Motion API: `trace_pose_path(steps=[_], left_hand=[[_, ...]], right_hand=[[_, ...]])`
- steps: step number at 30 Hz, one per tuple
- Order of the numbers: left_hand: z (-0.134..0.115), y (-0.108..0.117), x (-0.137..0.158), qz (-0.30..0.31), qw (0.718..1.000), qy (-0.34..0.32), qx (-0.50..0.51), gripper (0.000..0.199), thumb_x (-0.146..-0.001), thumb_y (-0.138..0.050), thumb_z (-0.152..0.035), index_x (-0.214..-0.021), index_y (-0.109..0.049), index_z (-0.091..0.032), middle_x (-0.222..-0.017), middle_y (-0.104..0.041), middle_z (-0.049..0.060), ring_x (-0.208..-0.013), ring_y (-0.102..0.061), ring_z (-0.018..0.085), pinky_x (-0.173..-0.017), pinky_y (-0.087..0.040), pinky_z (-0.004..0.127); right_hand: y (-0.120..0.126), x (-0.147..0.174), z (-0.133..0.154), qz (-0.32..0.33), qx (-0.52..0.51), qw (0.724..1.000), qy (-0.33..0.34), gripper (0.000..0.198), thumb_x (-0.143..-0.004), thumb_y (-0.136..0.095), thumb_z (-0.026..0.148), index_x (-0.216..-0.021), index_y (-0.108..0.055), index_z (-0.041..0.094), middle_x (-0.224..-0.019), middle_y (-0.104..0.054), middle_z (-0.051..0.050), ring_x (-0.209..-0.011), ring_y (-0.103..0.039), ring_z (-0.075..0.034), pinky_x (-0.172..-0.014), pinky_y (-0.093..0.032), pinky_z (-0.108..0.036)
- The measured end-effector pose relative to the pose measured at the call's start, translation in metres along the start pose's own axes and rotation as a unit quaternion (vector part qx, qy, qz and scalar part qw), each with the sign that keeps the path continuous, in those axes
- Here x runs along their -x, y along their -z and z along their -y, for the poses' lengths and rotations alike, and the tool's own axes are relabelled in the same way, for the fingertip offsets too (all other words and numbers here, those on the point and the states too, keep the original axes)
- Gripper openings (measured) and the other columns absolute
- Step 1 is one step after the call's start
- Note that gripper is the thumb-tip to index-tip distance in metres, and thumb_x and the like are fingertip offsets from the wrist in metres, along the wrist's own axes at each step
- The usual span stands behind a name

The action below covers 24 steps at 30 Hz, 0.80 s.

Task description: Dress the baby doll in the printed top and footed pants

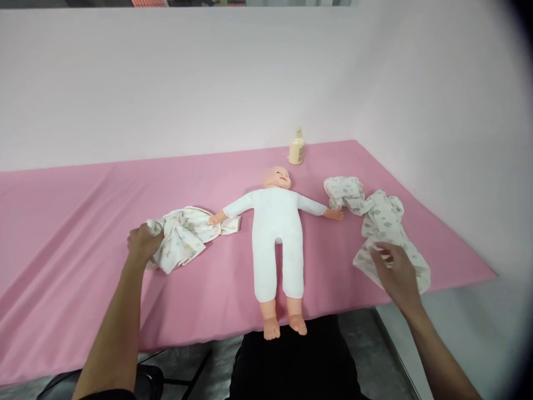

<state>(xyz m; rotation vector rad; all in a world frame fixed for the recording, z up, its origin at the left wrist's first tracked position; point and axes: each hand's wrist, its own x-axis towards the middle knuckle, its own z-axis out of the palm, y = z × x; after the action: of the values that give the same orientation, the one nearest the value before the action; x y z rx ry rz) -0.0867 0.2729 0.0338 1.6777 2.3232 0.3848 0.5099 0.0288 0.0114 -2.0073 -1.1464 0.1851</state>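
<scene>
Left grip (144, 243) grasping colour-printed baby garment (183, 236), white, crumpled, on pink-covered bench (83, 228); long axis roughly left-right, narrow end pointing right to the doll (277, 214), white-bodied, face up, feet nearest wearer. Right: grey-printed baby garment (383, 219), white, bunched at far end, axis far-left to near-right. Right grip (397, 272) over near end, can't tell if pinching.

The left cloth (186, 236) is white with a small multicoloured print; it lies crumpled between 8 and 9 o'clock from view centre, narrow end toward 3 o'clock. The right cloth (382, 216), white with grey motifs, lies rumpled between 3 and 4 o'clock, wider end toward 5.
</scene>
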Motion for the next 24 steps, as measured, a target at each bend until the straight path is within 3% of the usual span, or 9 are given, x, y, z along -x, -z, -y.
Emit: trace_pose_path(steps=[3,5,6,8,11,16,24], left_hand=[[-0.015,0.003,0.016,-0.106,0.992,0.066,0.003,0.076,-0.082,-0.059,-0.057,-0.136,-0.045,-0.006,-0.143,-0.036,0.027,-0.134,-0.036,0.043,-0.107,-0.032,0.059],[-0.031,-0.003,0.031,-0.195,0.980,0.009,0.026,0.073,-0.085,-0.056,-0.058,-0.140,-0.044,-0.011,-0.146,-0.035,0.022,-0.138,-0.033,0.040,-0.112,-0.028,0.058],[-0.039,-0.008,0.038,-0.202,0.979,-0.028,0.029,0.072,-0.087,-0.054,-0.058,-0.141,-0.043,-0.012,-0.146,-0.037,0.021,-0.138,-0.034,0.039,-0.113,-0.027,0.057],[-0.053,-0.021,0.048,-0.155,0.985,-0.078,0.021,0.069,-0.090,-0.052,-0.055,-0.143,-0.042,-0.012,-0.147,-0.039,0.020,-0.139,-0.034,0.038,-0.115,-0.026,0.056],[-0.058,-0.039,0.052,-0.089,0.992,-0.085,-0.005,0.066,-0.094,-0.048,-0.049,-0.146,-0.039,-0.010,-0.153,-0.033,0.022,-0.142,-0.030,0.039,-0.116,-0.023,0.056],[-0.043,-0.051,0.043,-0.101,0.987,-0.113,-0.060,0.056,-0.098,-0.039,-0.037,-0.147,-0.038,-0.012,-0.151,-0.038,0.019,-0.141,-0.034,0.038,-0.115,-0.026,0.055],[-0.006,-0.041,0.016,-0.124,0.966,-0.183,-0.137,0.053,-0.098,-0.039,-0.029,-0.146,-0.041,-0.008,-0.149,-0.043,0.019,-0.137,-0.042,0.034,-0.114,-0.032,0.048]], right_hand=[[0.007,-0.024,-0.025,-0.086,0.083,0.993,0.020,0.048,-0.087,-0.053,0.056,-0.111,-0.062,0.016,-0.112,-0.063,-0.015,-0.108,-0.057,-0.032,-0.097,-0.044,-0.047],[0.009,-0.041,-0.034,-0.103,0.139,0.985,0.017,0.053,-0.086,-0.052,0.056,-0.116,-0.060,0.014,-0.118,-0.062,-0.019,-0.122,-0.050,-0.036,-0.105,-0.036,-0.053],[0.009,-0.049,-0.037,-0.097,0.160,0.982,0.002,0.058,-0.086,-0.053,0.058,-0.122,-0.058,0.013,-0.123,-0.060,-0.020,-0.125,-0.047,-0.038,-0.107,-0.034,-0.055],[0.007,-0.066,-0.041,-0.058,0.188,0.980,-0.041,0.073,-0.082,-0.055,0.063,-0.133,-0.051,0.011,-0.133,-0.056,-0.023,-0.127,-0.046,-0.042,-0.105,-0.035,-0.058],[0.002,-0.090,-0.046,0.018,0.210,0.974,-0.081,0.081,-0.079,-0.055,0.069,-0.136,-0.047,0.012,-0.131,-0.057,-0.023,-0.120,-0.052,-0.043,-0.095,-0.042,-0.055],[-0.007,-0.115,-0.059,0.057,0.248,0.964,-0.073,0.052,-0.087,-0.043,0.053,-0.119,-0.056,0.014,-0.110,-0.064,-0.019,-0.102,-0.060,-0.038,-0.077,-0.045,-0.045],[0.002,-0.131,-0.077,0.027,0.249,0.965,-0.075,0.039,-0.086,-0.042,0.042,-0.112,-0.057,0.017,-0.109,-0.064,-0.016,-0.100,-0.060,-0.035,-0.078,-0.044,-0.042]])
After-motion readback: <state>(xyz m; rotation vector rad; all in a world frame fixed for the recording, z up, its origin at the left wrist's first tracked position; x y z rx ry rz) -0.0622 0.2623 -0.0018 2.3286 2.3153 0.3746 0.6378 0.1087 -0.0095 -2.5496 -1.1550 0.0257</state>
